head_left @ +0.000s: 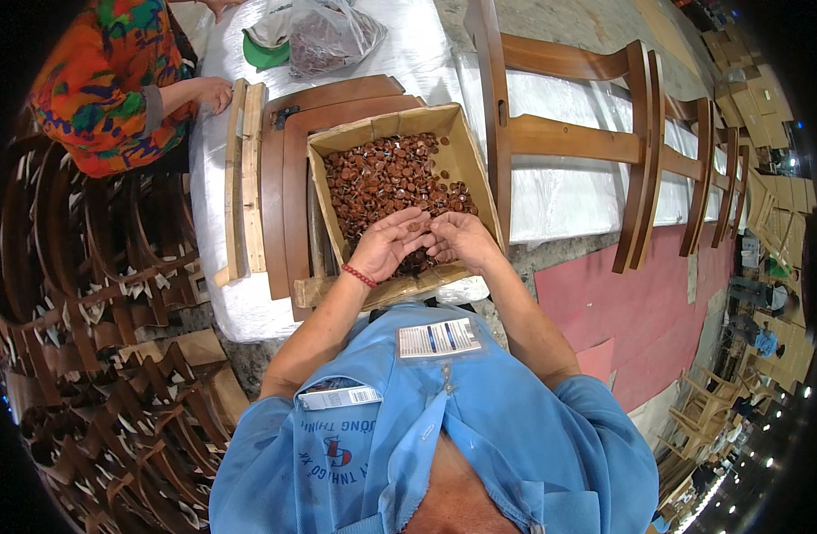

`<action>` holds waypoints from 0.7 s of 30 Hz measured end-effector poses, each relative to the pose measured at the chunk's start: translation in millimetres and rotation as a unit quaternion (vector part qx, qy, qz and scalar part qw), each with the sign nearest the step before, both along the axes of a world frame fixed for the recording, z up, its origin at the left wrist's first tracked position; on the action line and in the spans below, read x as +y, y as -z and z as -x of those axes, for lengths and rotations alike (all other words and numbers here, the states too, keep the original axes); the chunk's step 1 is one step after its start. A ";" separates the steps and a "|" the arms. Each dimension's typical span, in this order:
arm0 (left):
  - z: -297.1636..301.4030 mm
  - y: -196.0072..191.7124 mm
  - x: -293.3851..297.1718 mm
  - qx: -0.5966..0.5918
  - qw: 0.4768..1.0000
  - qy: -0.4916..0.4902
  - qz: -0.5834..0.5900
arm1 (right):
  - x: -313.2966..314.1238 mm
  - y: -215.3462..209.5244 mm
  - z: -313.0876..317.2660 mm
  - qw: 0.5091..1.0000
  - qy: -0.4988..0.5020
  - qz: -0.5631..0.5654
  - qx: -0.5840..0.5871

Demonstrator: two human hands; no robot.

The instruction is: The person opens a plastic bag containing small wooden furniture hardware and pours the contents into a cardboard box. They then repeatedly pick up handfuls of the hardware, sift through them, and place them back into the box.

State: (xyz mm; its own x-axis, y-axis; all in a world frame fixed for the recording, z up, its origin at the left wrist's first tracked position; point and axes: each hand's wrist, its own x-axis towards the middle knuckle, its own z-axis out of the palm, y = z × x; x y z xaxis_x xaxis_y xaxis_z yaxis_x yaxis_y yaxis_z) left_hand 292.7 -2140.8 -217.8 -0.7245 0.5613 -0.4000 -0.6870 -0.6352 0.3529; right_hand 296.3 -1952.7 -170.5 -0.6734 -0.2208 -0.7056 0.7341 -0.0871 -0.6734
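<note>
Both of my hands are over a cardboard box (469,160) filled with small, round, shiny brown pieces (382,173), some with pale pins showing. My left hand (389,242), with a red beaded bracelet (359,276) at the wrist, pinches one small brown disc (414,227) at its fingertips. Close beside it, my right hand (463,240) has its thumb and forefinger pressed together; whatever sits between them is too small to make out. The fingertips of the two hands nearly meet above the pile.
Brown wooden panels (297,178) and pale wood strips (248,178) lie left of the box. Upright chair frames (573,133) stand to the right. A co-worker's hand (212,93) rests near the strips. A plastic bag (333,40) and a cap (266,44) lie at the far side.
</note>
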 end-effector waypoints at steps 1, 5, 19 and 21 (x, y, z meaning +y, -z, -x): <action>-0.3 -1.2 0.1 -0.003 1.000 0.001 0.006 | -0.1 -0.3 -0.2 1.000 0.004 -0.006 -0.008; -1.9 -6.0 1.7 0.020 1.000 -0.007 0.017 | -0.5 -0.4 -0.9 1.000 0.007 -0.001 -0.012; -2.4 -0.1 2.1 0.015 0.999 -0.037 -0.017 | -2.8 6.5 -1.8 1.000 0.012 -0.005 0.023; -2.9 1.5 2.1 0.022 0.999 -0.036 -0.017 | -4.0 7.4 -1.6 0.999 0.006 -0.033 0.024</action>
